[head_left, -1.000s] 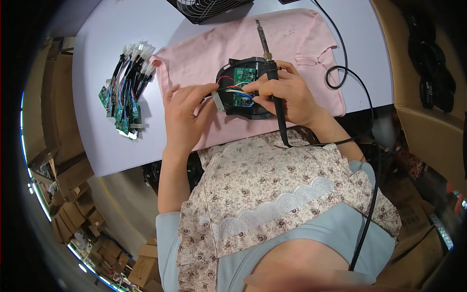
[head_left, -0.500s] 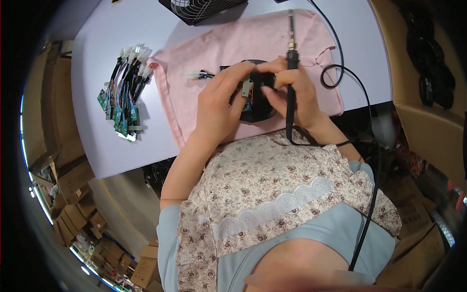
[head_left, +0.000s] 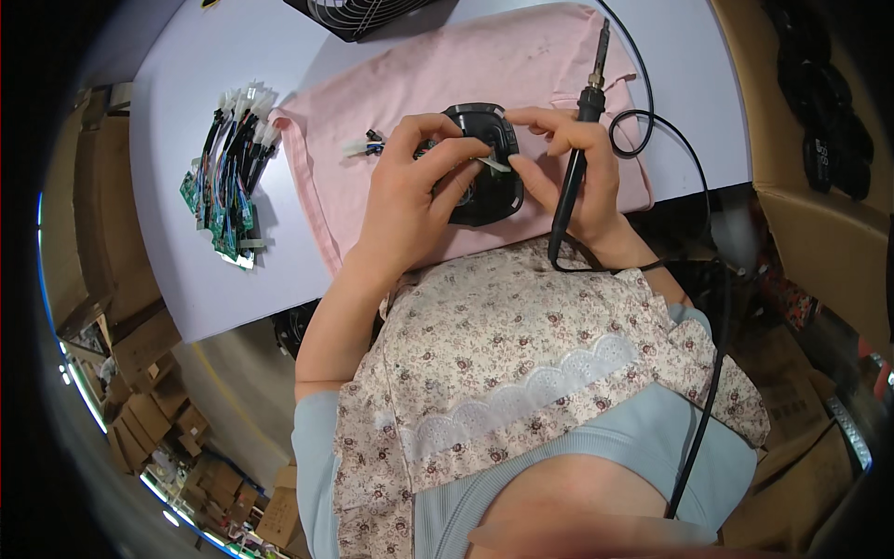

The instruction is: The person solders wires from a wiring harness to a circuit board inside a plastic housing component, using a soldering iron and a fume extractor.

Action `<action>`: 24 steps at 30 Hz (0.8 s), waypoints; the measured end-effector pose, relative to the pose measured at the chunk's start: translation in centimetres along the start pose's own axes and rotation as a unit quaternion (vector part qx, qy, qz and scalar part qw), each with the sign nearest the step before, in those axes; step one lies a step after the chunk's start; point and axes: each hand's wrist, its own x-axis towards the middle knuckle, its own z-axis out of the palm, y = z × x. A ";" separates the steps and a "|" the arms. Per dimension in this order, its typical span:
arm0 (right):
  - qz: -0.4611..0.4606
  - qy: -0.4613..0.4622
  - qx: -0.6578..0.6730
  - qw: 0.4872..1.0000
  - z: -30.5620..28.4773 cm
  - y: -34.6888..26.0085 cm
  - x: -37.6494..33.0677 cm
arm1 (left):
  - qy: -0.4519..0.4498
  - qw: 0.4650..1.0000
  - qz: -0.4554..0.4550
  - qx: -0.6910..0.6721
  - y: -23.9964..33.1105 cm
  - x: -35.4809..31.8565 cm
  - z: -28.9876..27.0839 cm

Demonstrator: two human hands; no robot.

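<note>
A black rounded device housing (head_left: 484, 191) lies on a pink cloth (head_left: 447, 79) on the white table (head_left: 186, 93). My left hand (head_left: 410, 200) grips the housing's left side, fingers curled over its top. My right hand (head_left: 582, 182) touches the housing's right edge with its fingertips while a black soldering iron (head_left: 579, 140) rests clamped in that hand, tip pointing away from me. A small pale part (head_left: 494, 165) sits pinched between the fingers of both hands over the housing. A white connector with short wires (head_left: 361, 145) sticks out to the left of the housing.
A pile of green circuit boards with wire harnesses (head_left: 228, 191) lies at the left of the table. A black fan grille (head_left: 358, 14) stands at the far edge. The iron's black cable (head_left: 652, 130) loops right and down. Cardboard boxes (head_left: 140, 345) stand on the floor.
My left hand has closed further over the housing and my right hand has shifted, the soldering iron swinging more upright and to the right. The green board seen a second ago is now covered.
</note>
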 end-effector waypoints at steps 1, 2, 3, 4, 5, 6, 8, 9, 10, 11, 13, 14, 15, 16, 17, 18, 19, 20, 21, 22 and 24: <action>-0.066 -0.026 -0.059 0.996 -0.3 -0.1 0.1 | 0.007 1.000 -0.001 -0.002 -0.1 -0.1 0.0; -0.056 -0.027 -0.055 0.997 -0.3 0.0 0.1 | 0.006 1.000 0.000 -0.001 0.0 -0.1 0.0; -0.056 -0.026 -0.056 0.997 -0.3 0.0 0.0 | 0.010 1.000 -0.015 0.004 0.1 -0.1 0.0; -0.014 -0.042 -0.016 0.999 -0.3 0.0 -0.2 | 0.014 0.999 -0.030 0.010 0.2 -0.1 0.0; 0.028 -0.059 0.023 0.998 -0.2 0.1 -0.4 | 0.014 0.999 -0.030 0.010 0.2 -0.1 0.2; 0.028 -0.059 0.023 0.998 -0.1 0.2 -0.5 | 0.026 1.000 -0.017 0.007 0.1 -0.2 0.5; 0.005 -0.023 0.072 0.997 0.2 0.5 -0.6 | 0.038 0.999 -0.005 0.004 0.2 -0.2 0.8; 0.006 -0.024 0.073 0.997 0.2 0.5 -0.7 | 0.036 0.999 0.003 0.011 0.3 -0.2 0.9; 0.030 -0.031 0.072 0.997 0.2 0.5 -0.8 | 0.034 0.999 0.011 0.018 0.4 -0.2 0.9; 0.054 -0.037 0.070 0.995 0.2 0.5 -0.8 | 0.033 0.999 0.011 0.018 0.3 -0.2 0.9; 0.054 -0.035 0.063 0.996 0.2 0.5 -0.7 | 0.047 0.997 0.050 0.029 -0.1 -0.3 1.1; 0.054 -0.035 0.056 0.996 0.2 0.5 -0.6 | 0.047 0.997 0.050 0.029 0.0 -0.4 1.2; 0.054 -0.035 0.057 0.996 0.2 0.4 -0.6 | 0.065 0.997 0.038 0.025 0.1 -0.6 1.2; 0.063 -0.035 0.063 0.995 0.2 0.4 -0.7 | 0.083 0.996 0.026 0.022 0.2 -0.7 1.3; 0.073 -0.034 0.069 0.994 0.2 0.4 -0.7 | 0.083 0.996 0.026 0.022 0.3 -0.8 1.2; 0.073 -0.034 0.068 0.994 0.2 0.4 -0.8 | 0.064 0.998 -0.011 0.006 0.5 -0.8 1.0; 0.069 -0.033 0.065 0.995 0.2 0.5 -0.8 | 0.045 0.998 -0.048 -0.010 0.6 -0.8 0.9; 0.066 -0.032 0.062 0.995 0.1 0.6 -0.8 | 0.046 0.998 -0.048 -0.009 0.4 -0.8 0.9; 0.065 -0.032 0.062 0.995 0.2 0.6 -0.8 | 0.049 0.998 -0.032 -0.014 0.2 -0.8 1.0; 0.064 -0.030 0.067 0.995 0.3 0.5 -0.8 | 0.053 0.998 -0.016 -0.019 0.1 -0.9 1.0; 0.064 -0.027 0.071 0.995 0.3 0.5 -0.9 | 0.052 0.998 -0.013 -0.024 0.1 -0.9 1.1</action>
